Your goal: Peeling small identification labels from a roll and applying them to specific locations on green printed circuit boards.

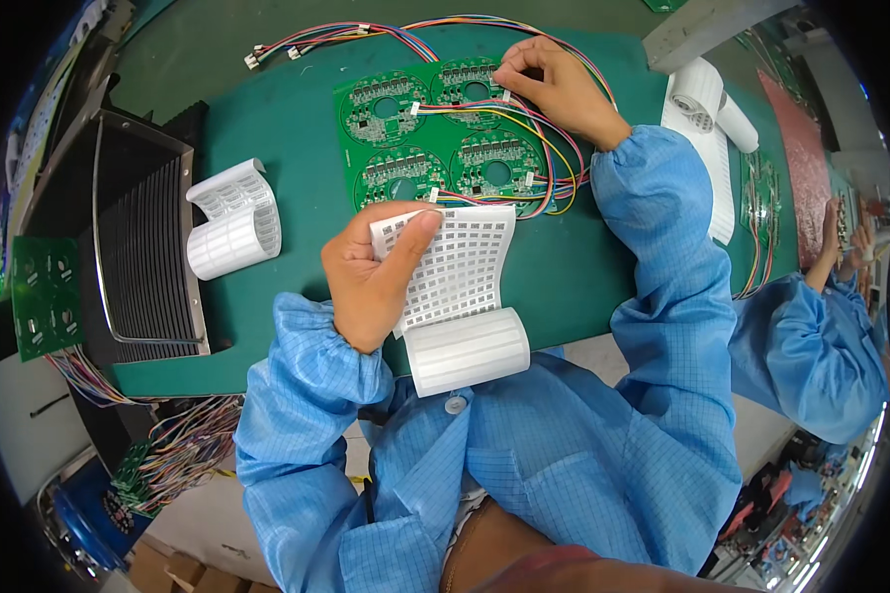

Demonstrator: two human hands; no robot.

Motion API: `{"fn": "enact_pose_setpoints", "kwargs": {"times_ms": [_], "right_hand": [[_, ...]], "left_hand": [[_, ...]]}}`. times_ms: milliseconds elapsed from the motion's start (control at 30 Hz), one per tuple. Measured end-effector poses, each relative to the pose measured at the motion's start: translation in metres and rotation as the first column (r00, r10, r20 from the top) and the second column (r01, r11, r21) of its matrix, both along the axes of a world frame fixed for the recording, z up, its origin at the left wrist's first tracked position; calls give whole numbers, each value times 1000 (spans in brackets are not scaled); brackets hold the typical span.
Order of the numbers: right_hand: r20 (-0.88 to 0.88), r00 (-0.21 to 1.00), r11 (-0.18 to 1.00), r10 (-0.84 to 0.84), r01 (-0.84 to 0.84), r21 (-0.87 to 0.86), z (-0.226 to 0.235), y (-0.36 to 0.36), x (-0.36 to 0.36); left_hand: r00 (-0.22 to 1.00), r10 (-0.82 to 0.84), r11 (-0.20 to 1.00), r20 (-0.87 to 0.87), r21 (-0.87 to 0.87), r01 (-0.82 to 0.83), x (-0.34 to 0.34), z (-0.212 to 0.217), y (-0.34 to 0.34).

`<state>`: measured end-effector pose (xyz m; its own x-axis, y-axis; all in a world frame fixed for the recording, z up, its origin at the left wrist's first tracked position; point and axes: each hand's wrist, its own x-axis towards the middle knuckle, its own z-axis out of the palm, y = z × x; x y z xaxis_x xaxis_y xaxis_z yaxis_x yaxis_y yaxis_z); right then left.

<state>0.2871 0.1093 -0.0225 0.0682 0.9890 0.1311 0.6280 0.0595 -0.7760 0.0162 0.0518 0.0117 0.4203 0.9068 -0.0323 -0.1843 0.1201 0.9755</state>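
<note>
Left hand (378, 269): thumb over curled fingers, gripping the upper edge of a white label roll (455, 272), its coiled end hanging toward the lap. Right hand (554, 87): thumb and forefinger nearly together at the green circuit-board panel's (437, 130) upper right circle; cannot tell if they pinch anything. Connector wires (494, 107) cross the panel.

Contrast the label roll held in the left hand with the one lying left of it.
The held label roll is gripped by its strip in the left hand; the loose label roll lies untouched on the green mat. The held roll's strip spreads out fairly flat; the loose roll's end curls over. Both are white, carrying rows of small labels.
</note>
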Motion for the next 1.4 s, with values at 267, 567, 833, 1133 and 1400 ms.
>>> {"fn": "enact_pose_setpoints", "kwargs": {"times_ms": [267,567,833,1133,1400], "right_hand": [[231,973,974,0,-52,222,-2,-3,-6],[348,930,942,-118,-6,335,-2,-5,-15],[-67,991,951,-115,130,281,45,-36,-11],[125,990,983,62,-82,163,4,-82,-26],[178,983,972,38,-78,220,1,-83,-30]], "left_hand": [[1000,-19,1000,-7,-4,19,-1,0,-1],[1000,-11,1000,1,25,11,-1,-2,0],[999,24,1000,-23,-1,-24,-2,-4,2],[999,-25,997,-27,-74,23,3,-9,0],[1000,-18,996,-16,-87,16,3,-12,2]]}}
